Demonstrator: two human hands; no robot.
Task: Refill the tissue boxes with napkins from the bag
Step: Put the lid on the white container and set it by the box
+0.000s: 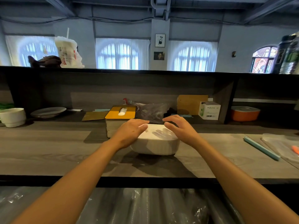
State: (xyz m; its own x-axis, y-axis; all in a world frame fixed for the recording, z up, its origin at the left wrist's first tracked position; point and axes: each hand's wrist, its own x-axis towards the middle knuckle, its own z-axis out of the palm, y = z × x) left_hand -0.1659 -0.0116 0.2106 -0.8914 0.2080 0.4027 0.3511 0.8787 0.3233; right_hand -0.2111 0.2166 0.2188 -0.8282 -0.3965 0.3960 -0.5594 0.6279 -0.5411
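Note:
A white open tissue box (156, 146) stands in the middle of the grey wooden counter, filled with white napkins (157, 133) up to its rim. My left hand (131, 132) lies flat on the left part of the napkins. My right hand (180, 128) hovers just over the box's right side with its fingers spread. Behind and to the left stands a second tissue box with a yellow lid (120, 112), a napkin sticking out of its slot. A dark crumpled plastic bag (152, 111) lies behind the white box.
A white cup (13, 117) and a plate (48, 112) stand at the left. A small white carton (209, 110) and an orange container (245, 113) stand at the back right. A clear bag (284, 145) and a light blue strip (262, 148) lie at the right. Plastic-wrapped rolls (145, 207) lie below the counter's front edge.

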